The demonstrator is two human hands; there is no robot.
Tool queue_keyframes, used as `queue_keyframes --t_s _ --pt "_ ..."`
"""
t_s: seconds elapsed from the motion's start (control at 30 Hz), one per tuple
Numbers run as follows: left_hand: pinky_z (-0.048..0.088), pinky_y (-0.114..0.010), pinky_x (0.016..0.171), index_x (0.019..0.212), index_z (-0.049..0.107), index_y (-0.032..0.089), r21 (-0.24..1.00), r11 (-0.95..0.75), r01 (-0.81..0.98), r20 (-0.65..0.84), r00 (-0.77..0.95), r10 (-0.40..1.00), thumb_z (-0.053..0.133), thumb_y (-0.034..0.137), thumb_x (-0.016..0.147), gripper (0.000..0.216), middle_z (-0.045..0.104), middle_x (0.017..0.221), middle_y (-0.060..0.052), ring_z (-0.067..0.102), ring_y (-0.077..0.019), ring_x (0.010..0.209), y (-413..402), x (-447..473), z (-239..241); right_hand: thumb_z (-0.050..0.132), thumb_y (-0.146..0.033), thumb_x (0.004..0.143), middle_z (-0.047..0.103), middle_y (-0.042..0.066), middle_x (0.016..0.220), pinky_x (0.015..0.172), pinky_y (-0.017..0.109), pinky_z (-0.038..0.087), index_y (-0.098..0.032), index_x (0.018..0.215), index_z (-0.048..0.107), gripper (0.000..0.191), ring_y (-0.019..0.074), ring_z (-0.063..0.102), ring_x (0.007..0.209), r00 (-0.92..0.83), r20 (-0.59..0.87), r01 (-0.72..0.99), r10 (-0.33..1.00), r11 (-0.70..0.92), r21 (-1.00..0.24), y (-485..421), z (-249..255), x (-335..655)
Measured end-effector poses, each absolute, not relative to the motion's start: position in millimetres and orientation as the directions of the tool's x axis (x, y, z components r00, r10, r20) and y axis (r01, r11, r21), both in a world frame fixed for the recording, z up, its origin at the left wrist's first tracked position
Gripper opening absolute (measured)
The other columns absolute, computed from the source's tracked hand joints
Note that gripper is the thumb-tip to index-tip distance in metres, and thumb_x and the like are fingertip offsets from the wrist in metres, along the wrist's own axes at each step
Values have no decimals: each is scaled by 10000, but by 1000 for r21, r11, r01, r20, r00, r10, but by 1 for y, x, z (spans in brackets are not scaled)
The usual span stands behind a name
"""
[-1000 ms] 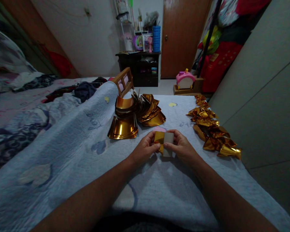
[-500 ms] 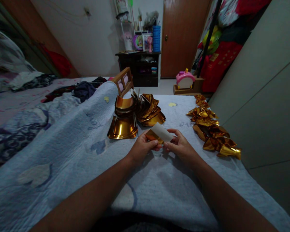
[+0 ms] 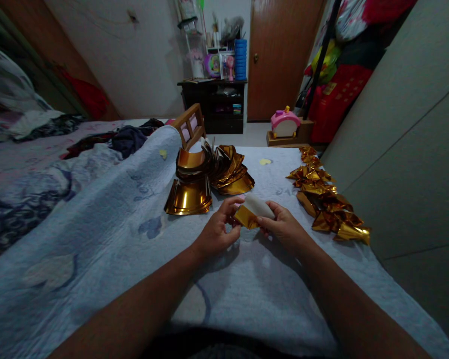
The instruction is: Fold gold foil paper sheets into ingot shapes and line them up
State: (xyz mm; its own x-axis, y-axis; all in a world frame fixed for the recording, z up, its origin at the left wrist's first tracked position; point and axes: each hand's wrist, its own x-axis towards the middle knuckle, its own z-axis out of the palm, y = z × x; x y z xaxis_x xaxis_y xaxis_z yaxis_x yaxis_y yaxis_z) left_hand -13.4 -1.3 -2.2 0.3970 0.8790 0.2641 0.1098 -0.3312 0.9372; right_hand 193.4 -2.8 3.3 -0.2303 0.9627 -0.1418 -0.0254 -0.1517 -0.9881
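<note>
My left hand [image 3: 217,225] and my right hand [image 3: 283,224] meet over the pale blue quilt [image 3: 108,234], both pinching one small piece of gold foil paper [image 3: 252,211]. Its white back curls up on the right side and its gold face shows at the lower left. My left fingers curl round the gold corner. My right thumb and fingers grip the white part. A stack of curved gold foil sheets [image 3: 205,180] stands just beyond my left hand. A row of folded gold foil pieces [image 3: 327,202] lies to the right of my right hand.
A small wooden chair back [image 3: 189,124] rises behind the foil stack. Dark clothes [image 3: 129,137] lie on the bed at the left. A grey wall panel [image 3: 407,149] borders the quilt on the right. A dark desk [image 3: 213,102], a wooden door and a pink toy [image 3: 284,123] stand farther back.
The paper was held flat between both hands, half gold and half white. Its white side has since been curled up and over, and my hands have turned it slightly.
</note>
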Motion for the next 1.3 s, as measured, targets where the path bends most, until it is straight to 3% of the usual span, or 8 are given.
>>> queue_keyframes --t_s 0.13,0.23,0.33,0.47,0.7,0.93,1.1,1.3 --pt "538 -314 833 1287 567 220 727 -594 344 412 474 778 547 43 798 521 685 1128 -62 650 -167 901 0 -20 -5 784 -384 682 610 -59 682 444 219 369 -220 1124 451 578 104 506 494 -119 -158 17 980 -157 -987 -1 1 193" --pt "556 -314 819 1394 502 243 617 -686 385 489 496 718 554 45 851 580 689 1134 -67 660 -164 901 2 -20 -8 799 -399 658 593 -83 650 436 218 355 -236 1166 388 674 106 488 471 -76 -175 24 982 -174 -984 1 0 193" --pt "563 -320 801 1300 604 255 485 -769 417 546 542 639 551 83 917 424 667 1048 -57 649 -173 920 4 -19 -10 814 -413 636 590 -90 643 439 219 342 -238 1186 370 728 114 496 471 -75 -180 12 981 -180 -984 2 1 193" --pt "543 -309 752 1026 749 263 307 -812 497 658 506 558 596 191 962 181 596 1053 -63 591 -176 911 5 -18 -8 816 -414 638 624 -65 688 456 228 342 -228 1192 370 735 133 543 500 -82 -186 29 979 -185 -982 2 1 193" --pt "457 -390 946 943 752 297 -22 -790 612 716 562 415 672 208 927 121 627 1173 -47 481 -231 1065 -8 -10 0 775 -401 646 670 -21 794 542 264 426 -235 1205 350 721 184 626 641 -82 -144 56 986 -140 -989 4 -8 190" --pt "408 -411 976 980 723 270 -73 -804 590 677 622 395 672 250 944 66 709 1083 -21 522 -222 1015 -10 -10 2 684 -362 704 556 -80 669 520 252 368 -217 1192 419 573 147 524 576 -70 -35 235 997 -18 -972 6 -14 194" --pt "483 -340 794 1052 688 199 -18 -884 468 470 784 406 578 212 995 124 735 952 -14 619 -184 867 -6 -6 -5 654 -314 705 500 -91 669 546 262 369 -219 1155 445 506 146 511 590 -73 37 325 997 59 -944 6 -16 192" --pt "509 -317 700 1053 682 171 82 -857 509 416 764 494 560 178 986 140 734 927 -39 663 -191 836 -9 -5 -11 627 -282 745 483 -85 671 561 271 361 -226 1056 461 357 147 500 590 -77 62 426 995 89 -900 6 -11 193"
